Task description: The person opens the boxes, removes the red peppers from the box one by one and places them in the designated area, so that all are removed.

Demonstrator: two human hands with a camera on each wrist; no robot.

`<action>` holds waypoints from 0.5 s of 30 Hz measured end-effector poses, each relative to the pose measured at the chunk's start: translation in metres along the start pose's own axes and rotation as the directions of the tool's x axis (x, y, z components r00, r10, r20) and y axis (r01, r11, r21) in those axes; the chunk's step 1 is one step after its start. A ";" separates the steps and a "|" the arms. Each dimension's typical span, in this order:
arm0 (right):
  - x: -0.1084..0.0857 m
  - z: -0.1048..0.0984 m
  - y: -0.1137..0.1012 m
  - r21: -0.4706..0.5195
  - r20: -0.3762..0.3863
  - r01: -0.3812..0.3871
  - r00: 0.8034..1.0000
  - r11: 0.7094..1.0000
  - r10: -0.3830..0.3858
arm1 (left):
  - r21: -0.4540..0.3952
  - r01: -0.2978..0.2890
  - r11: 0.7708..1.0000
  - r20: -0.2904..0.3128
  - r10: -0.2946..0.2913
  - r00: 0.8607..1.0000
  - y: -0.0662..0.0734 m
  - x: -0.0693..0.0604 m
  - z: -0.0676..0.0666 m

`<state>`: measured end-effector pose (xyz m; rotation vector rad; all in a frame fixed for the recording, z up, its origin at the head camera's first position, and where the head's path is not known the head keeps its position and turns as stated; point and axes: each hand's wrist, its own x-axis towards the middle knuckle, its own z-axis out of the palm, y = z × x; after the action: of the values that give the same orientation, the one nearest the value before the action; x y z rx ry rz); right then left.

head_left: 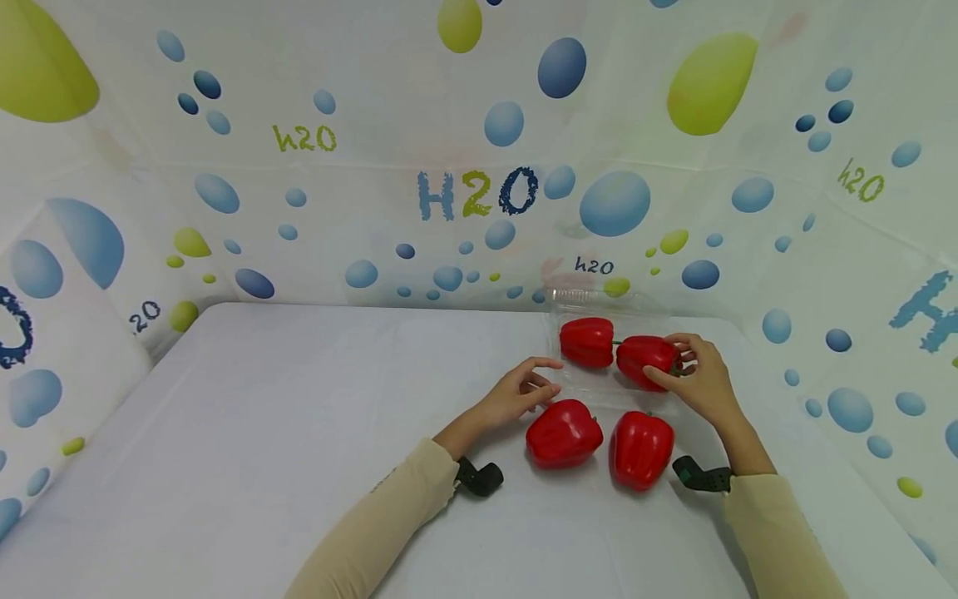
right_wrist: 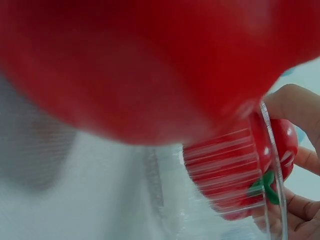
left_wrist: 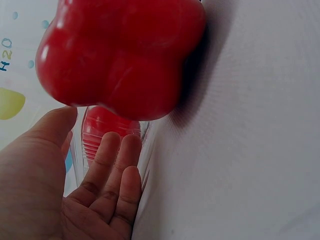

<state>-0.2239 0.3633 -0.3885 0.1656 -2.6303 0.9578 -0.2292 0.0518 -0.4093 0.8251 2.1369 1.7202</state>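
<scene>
Near the table's (head_left: 299, 433) far right corner, the right hand (head_left: 703, 381) grips a red pepper (head_left: 642, 358) in the clear tray (head_left: 587, 384) (seemingly settling it); next calls for letting go. The left hand (head_left: 512, 396) holds nothing, fingers loosely parted.

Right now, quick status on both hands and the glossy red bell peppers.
Right hand gripping one pepper inside the clear plastic container. Left hand open beside container. Another pepper inside; two loose peppers in front.
</scene>
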 end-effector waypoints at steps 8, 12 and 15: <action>-0.001 -0.003 -0.007 0.008 -0.010 -0.028 1.000 1.000 0.028 | 0.004 0.004 1.000 -0.008 -0.004 1.000 0.000 0.000 0.000; -0.001 -0.004 -0.008 0.016 -0.015 -0.030 0.999 0.999 0.030 | 0.006 0.002 1.000 -0.007 -0.002 1.000 0.000 0.000 0.000; -0.001 -0.005 -0.010 0.020 -0.019 -0.026 0.999 0.999 0.026 | 0.006 0.000 1.000 -0.007 0.001 1.000 0.001 0.000 0.000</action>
<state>-0.2194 0.3589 -0.3791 0.1265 -2.6127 0.9898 -0.2285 0.0522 -0.4085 0.8222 2.1480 1.7204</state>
